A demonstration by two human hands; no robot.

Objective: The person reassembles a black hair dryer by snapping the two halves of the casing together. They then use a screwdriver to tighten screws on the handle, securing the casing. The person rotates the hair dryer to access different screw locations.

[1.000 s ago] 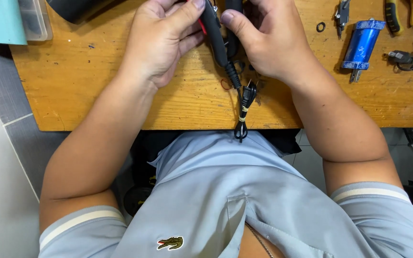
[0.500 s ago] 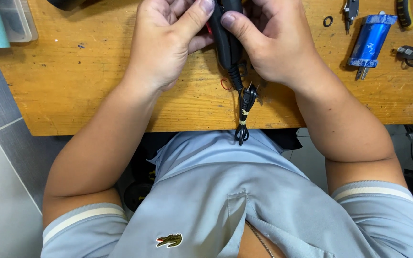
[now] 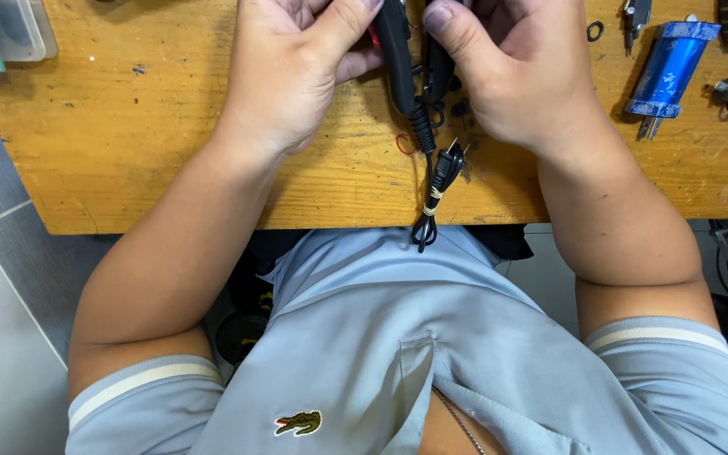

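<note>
Head view, looking straight down: a person in a light blue polo shirt [image 3: 381,337] sits at a scuffed wooden workbench [image 3: 145,126] with both forearms resting across its front edge. The left hand [image 3: 297,76] and the right hand [image 3: 507,76] meet at the top middle of the bench around a slim black tool [image 3: 398,59] with a streak of red along its side. The left thumb presses against the tool's left flank with the other fingers curled beneath, so that hand is clamped on it; the right thumb lies just beside the tool's upper end, and the right fingers wrap around a second dark part hidden behind it, though I cannot tell exactly what they grip. From the tool's lower end a black cord [image 3: 427,160] runs down toward the bench edge, bundled with a pale tie, its loop hanging just over the edge, and a two-pin plug [image 3: 448,160] lies on the wood beside it. Off to the right sits a blue cylinder [image 3: 667,67], well apart from the hands, with a small black ring [image 3: 595,31] near it. A clear plastic box [image 3: 18,29] sits in the far left corner.
</note>
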